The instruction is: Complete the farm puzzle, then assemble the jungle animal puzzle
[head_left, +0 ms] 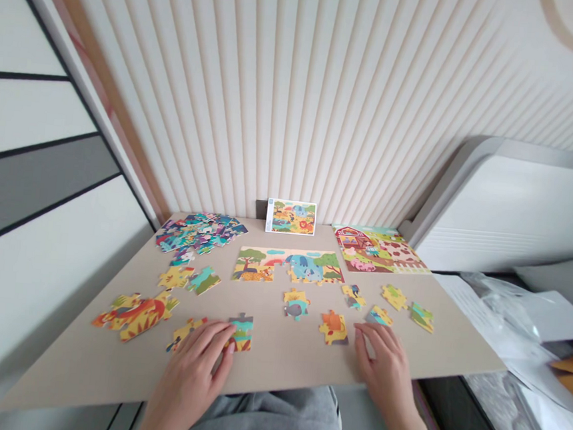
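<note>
A person's left hand [198, 361], fingers loosely bent, rested at the edge of a green-and-blue puzzle piece [243, 331] near the front of the desk [284, 355]; whether it pinched the piece could not be told. The right hand [383, 360] lay curled just beside a blue-and-yellow piece [381, 315], its grip likewise unclear. Between the hands sat an orange piece [334, 327]. Beyond, a partly joined elephant strip [306, 268] lay before an upright picture card [291, 217]. A sideways drag of the left hand risked shoving the yellow piece [184, 332] beside it; a knocked desk could have toppled the card.
</note>
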Available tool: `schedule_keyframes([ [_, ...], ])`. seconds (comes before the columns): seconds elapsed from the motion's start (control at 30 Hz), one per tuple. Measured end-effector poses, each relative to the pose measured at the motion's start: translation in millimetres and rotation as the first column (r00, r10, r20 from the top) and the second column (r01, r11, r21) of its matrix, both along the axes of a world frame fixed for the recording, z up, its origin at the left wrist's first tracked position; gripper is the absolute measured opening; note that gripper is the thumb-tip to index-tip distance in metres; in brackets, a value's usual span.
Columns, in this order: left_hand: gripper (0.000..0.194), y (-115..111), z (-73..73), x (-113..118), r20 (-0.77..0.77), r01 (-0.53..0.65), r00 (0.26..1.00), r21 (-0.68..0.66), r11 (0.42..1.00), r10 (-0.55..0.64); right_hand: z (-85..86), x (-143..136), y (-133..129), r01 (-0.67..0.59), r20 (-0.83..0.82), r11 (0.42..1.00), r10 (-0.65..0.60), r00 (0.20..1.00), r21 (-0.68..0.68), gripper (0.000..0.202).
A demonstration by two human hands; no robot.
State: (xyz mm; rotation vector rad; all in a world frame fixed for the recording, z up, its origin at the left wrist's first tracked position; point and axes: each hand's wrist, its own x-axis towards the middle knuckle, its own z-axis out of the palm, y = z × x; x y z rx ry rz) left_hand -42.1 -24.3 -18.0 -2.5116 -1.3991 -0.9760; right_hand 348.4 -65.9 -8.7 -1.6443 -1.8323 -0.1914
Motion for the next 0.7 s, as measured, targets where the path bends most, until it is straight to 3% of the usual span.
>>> schedule_keyframes([
  [0.1, 0.029, 0, 0.8, 1, -0.007, -0.009, 1.000, 0.004, 1.000, 0.009, -9.6, 34, 0, 0.253, 0.092, 0.967, -0.249, 0.964, -0.035, 0.032],
  [0.2, 0.029, -1, 2.2, 2, -0.002, -0.015, 1.000, 0.011, 1.000, 0.015, -14.5, 53, 3, 0.389, 0.156, 0.913, -0.369, 0.916, -0.124, 0.050],
  [0.33, 0.028, -2, 3.2, 2, -0.005, -0.019, 1.000, 0.000, 1.000, 0.019, -14.7, 57, 4, 0.408, 0.161, 0.890, -0.381, 0.911, -0.205, 0.057],
  [0.7, 0.030, -3, 0.0, 0, -0.014, -0.013, 1.000, -0.035, 0.999, 0.013, -17.3, 54, 3, 0.399, 0.123, 0.894, -0.381, 0.916, -0.202, 0.053],
])
